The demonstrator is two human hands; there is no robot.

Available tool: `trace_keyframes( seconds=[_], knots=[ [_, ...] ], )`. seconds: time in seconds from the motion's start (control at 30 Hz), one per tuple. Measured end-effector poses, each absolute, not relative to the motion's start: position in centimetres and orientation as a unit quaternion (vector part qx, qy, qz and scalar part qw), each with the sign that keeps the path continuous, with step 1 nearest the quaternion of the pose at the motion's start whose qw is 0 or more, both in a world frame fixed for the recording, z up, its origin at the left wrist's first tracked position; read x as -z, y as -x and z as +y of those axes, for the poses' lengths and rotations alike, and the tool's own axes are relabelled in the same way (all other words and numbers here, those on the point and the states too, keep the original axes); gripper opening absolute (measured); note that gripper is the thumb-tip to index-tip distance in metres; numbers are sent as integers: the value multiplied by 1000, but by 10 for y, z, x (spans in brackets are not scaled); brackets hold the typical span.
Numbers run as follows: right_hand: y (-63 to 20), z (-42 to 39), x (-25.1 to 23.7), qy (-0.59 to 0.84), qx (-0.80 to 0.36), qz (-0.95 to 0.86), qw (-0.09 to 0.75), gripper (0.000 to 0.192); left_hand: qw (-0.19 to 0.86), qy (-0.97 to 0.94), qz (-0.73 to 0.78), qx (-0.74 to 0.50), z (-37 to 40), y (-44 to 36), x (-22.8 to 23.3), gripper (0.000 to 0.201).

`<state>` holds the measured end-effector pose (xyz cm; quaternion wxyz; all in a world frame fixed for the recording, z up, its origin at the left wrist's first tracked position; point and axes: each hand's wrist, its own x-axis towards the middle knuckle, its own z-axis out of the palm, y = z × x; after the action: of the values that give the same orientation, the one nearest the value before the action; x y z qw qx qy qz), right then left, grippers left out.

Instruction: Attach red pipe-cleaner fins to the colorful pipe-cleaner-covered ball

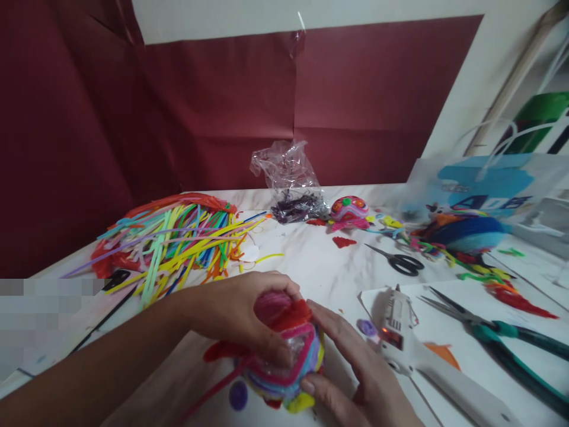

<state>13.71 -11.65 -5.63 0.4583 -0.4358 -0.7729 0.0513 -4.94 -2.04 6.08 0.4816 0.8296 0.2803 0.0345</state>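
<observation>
I've got both hands, left hand (240, 314) and right hand (355, 373), wrapped around a colourful pipe-cleaner ball (287, 356); glue gun (400, 332) just beside it.

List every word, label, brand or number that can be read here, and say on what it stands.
"AD": large dark blue letters on the translucent plastic bag at the table's right rear; the letters after them are blurred, unreadable.
Small print higher on that bag: too blurred to read.
White glue gun: no legible marking.
</observation>
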Motion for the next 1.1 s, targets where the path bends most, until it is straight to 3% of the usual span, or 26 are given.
trace_keyframes(
  seconds=[0.3, 0.6, 0.9, 1.1],
  knots=[
    [-141, -114, 62, 442, -12, -774, 454, 61, 331, -870, 360, -63, -37, 31, -64, 24],
    [-138, -120, 30, 469, -109, -730, 485, 33, 398, -841, 357, -79, -35, 36, -58, 21],
    [-138, -113, 40, 464, -108, -755, 450, 35, 432, -834, 340, -54, -32, 36, -63, 24],
    [-135, -115, 37, 461, -128, -738, 477, 35, 414, -845, 330, -82, -28, 36, -59, 17]
  ],
)
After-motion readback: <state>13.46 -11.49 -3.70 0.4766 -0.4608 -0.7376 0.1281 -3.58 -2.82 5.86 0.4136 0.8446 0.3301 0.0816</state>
